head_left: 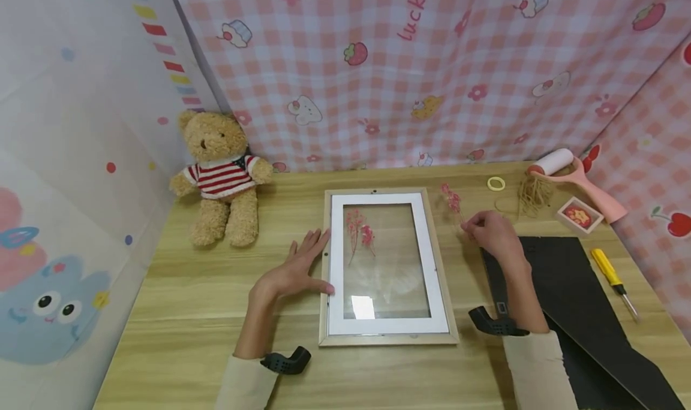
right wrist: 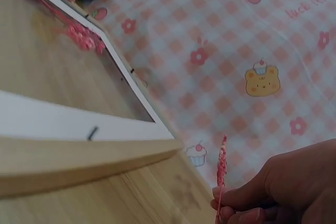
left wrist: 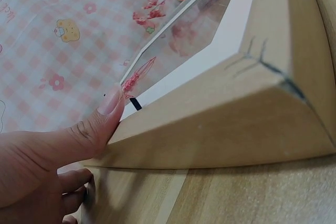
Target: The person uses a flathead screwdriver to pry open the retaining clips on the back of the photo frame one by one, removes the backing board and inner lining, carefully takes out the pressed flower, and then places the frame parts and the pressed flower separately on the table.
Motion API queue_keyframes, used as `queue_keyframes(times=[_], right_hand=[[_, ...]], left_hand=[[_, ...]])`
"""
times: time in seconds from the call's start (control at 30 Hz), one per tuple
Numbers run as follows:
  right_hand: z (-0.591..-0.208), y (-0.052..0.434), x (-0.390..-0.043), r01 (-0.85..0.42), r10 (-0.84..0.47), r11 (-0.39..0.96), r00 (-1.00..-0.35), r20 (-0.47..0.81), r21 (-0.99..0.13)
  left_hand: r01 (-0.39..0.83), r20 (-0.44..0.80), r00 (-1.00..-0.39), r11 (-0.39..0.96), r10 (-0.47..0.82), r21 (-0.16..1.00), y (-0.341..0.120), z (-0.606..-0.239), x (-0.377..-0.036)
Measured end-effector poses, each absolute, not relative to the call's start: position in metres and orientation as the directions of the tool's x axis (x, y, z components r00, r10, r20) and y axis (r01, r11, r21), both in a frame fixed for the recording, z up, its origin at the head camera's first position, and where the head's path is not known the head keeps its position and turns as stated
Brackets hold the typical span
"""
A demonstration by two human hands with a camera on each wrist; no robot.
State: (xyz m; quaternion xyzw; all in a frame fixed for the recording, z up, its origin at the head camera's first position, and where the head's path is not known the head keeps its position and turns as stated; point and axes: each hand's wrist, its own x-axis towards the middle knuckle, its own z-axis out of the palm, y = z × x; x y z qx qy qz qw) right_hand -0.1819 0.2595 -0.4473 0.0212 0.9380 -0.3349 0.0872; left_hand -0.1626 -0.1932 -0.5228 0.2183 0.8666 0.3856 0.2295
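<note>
A light wooden picture frame with a white mat and clear pane lies flat on the table. Pink dried flower sprigs lie on the pane at its upper left. My left hand rests against the frame's left side, fingers spread, the thumb over its edge. To the right of the frame, my right hand pinches the thin stem of another pink dried flower sprig. In the right wrist view that sprig stands upright from the fingertips.
Black backing boards lie under and beside the right forearm, with a yellow screwdriver to their right. At the back right are a lint roller, twine, a small box and a tape ring. A teddy bear sits at the back left.
</note>
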Motion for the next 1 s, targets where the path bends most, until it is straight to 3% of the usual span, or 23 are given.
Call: queue_keyframes(times=[0.33,0.63,0.8,1.0], right_hand=[[-0.451,0.290,-0.214,0.105,0.020,0.831,-0.987,-0.158,-0.546],[-0.534,0.359,-0.293,0.078,0.031,0.856,-0.995,-0.099,-0.511],[-0.533,0.359,-0.304,0.059,0.030,0.861,-0.997,-0.066,-0.505],[-0.516,0.350,-0.300,0.133,0.077,0.850,-0.989,-0.129,-0.509]], left_hand=[[0.192,-0.268,-0.802,0.655,0.534,0.731,-0.187,-0.500,-0.154],[0.190,-0.265,-0.800,0.646,0.539,0.739,-0.187,-0.504,-0.156],[0.188,-0.260,-0.803,0.640,0.537,0.745,-0.190,-0.513,-0.158],[0.201,-0.236,-0.803,0.622,0.547,0.757,-0.193,-0.526,-0.163]])
